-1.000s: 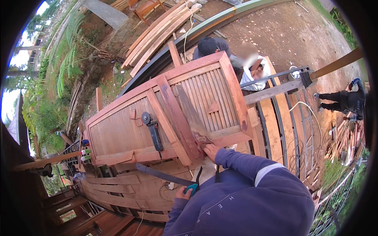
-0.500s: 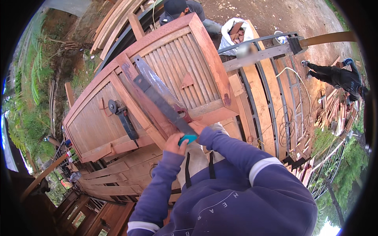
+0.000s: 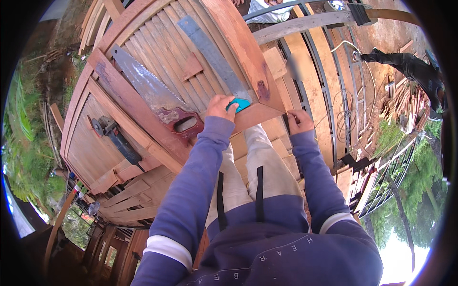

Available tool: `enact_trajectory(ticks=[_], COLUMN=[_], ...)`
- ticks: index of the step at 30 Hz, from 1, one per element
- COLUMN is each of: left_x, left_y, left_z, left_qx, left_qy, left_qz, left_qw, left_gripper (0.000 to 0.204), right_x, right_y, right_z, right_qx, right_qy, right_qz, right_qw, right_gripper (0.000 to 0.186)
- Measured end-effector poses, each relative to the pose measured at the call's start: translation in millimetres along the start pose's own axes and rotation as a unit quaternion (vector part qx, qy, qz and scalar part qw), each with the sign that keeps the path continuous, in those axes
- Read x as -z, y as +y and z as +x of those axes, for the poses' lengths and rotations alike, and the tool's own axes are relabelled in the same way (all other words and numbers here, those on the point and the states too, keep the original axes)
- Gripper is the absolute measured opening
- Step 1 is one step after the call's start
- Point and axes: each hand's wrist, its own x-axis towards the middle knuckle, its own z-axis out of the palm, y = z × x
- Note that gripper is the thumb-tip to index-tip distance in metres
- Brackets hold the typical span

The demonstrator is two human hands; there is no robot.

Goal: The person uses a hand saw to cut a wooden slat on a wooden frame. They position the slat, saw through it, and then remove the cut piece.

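My left hand (image 3: pixel 220 107) is closed around the teal handle (image 3: pixel 238 104) of a try square, at the near rail of a wooden panel door (image 3: pixel 238 40). The square's steel blade (image 3: pixel 207 51) lies across the slatted panel. My right hand (image 3: pixel 300 122) is closed beside the door's near right corner, its fingertips pinched together; what they hold, if anything, is too small to make out. Left of the square, a hand saw (image 3: pixel 148 78) with a dark red handle lies across the slats. A triangular wood scrap (image 3: pixel 192 66) sits on the slats.
An angle grinder (image 3: pixel 116 138) rests on the door's left panel. Long boards (image 3: pixel 312 86) and metal bars lie to the right. A white sack (image 3: pixel 269 12) and part of another person's hand are at the top. Another person (image 3: pixel 405 64) stands at far right, near stacked timber.
The square has moved from beside the saw to the door's right part. My right hand has left it and moved right to the corner. My view has shifted closer to the door.
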Motion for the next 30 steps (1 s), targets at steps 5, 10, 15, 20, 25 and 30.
enact_trajectory(ticks=[5,10,15,20,25,30], left_x=[-12,-22,-28,-33,-31,-29], left_y=[4,-2,-2,-4,4,2], left_z=[0,1,0,-2,-4,-3], left_qx=[-0.031,-0.040,-0.036,-0.044,-0.046,-0.060], left_qy=[0.018,0.051,0.064,0.081,0.093,0.098], left_qz=[-0.009,-0.014,-0.014,-0.002,0.042,0.059], left_qw=[0.999,0.998,0.997,0.996,0.994,0.992], left_gripper=[0.021,0.023,0.025,0.026,0.025,0.026], right_x=[-7,-8,-17,-32,-39,-41], right_y=[15,12,6,-7,-30,-41], right_z=[36,55,70,86,91,92], right_qx=[-0.030,-0.038,-0.048,-0.055,-0.029,0.018], right_qy=[0.063,0.058,0.019,-0.040,-0.067,-0.093], right_qz=[0.039,0.058,0.096,0.157,0.146,0.112], right_qw=[0.997,0.996,0.994,0.985,0.987,0.989], right_gripper=[0.013,0.013,0.016,0.023,0.031,0.035])
